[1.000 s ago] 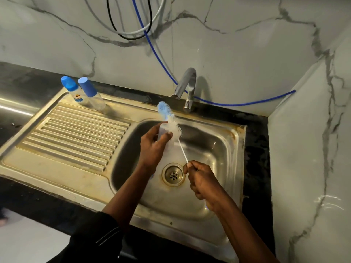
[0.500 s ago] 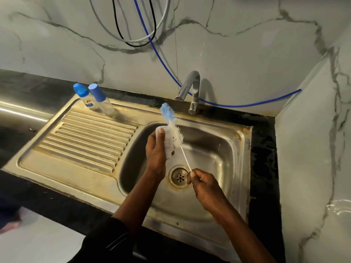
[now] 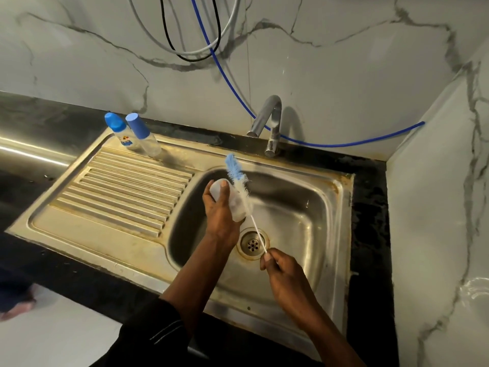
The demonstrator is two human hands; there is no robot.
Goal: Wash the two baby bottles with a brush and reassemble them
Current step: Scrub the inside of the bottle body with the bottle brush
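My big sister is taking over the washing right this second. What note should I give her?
Left hand: grips a pale translucent plastic container over the steel sink basin.
Right hand: fingers pinch the end of the thin white handle of the blue-and-white bristle brush; its bristles lie against the container.
Two clear baby bottles with blue caps stand capped at the back of the ribbed drainboard.
Done: cannot tell whether those two are washed.
Left: finish scrubbing the container, rinse, reassemble. No water shows at the tap.
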